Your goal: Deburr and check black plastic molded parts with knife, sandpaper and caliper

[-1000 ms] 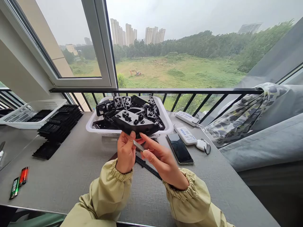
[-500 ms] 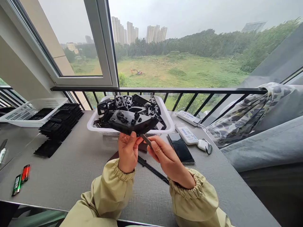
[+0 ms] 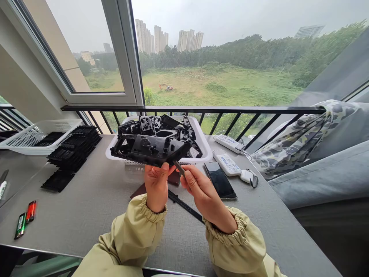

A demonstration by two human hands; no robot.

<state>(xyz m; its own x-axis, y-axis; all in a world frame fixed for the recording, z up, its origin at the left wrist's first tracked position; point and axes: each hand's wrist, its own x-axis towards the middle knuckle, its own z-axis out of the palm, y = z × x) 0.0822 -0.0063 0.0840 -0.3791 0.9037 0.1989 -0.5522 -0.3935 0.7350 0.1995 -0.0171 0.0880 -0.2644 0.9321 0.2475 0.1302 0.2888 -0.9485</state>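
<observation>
My left hand (image 3: pixel 157 186) grips the lower edge of a long black moulded plastic part (image 3: pixel 154 148), thumb on the near side. It is held up in front of the basket, tilted so its face with round and square raised features shows. My right hand (image 3: pixel 203 192) is closed on a thin, flat, dark grey tool (image 3: pixel 179 168), pinched between thumb and fingers. The tool's far tip meets the part's lower right edge; its exact kind is not clear. Below the hands, a long black strip (image 3: pixel 186 207) and a dark brown flat piece (image 3: pixel 138 191) lie on the table, partly hidden.
A white basket (image 3: pixel 208 154) full of black plastic parts stands behind my hands. Leftward are stacked black pieces (image 3: pixel 75 144), another white basket (image 3: pixel 17 145) and two lighters (image 3: pixel 25 219). On the right lie a phone (image 3: pixel 221 181), white devices (image 3: pixel 227 163) and a small white case (image 3: pixel 248 176).
The black part has tilted and shifted a little left, showing more of its face. The tool's tip has moved slightly right along its edge. Both hands keep their hold.
</observation>
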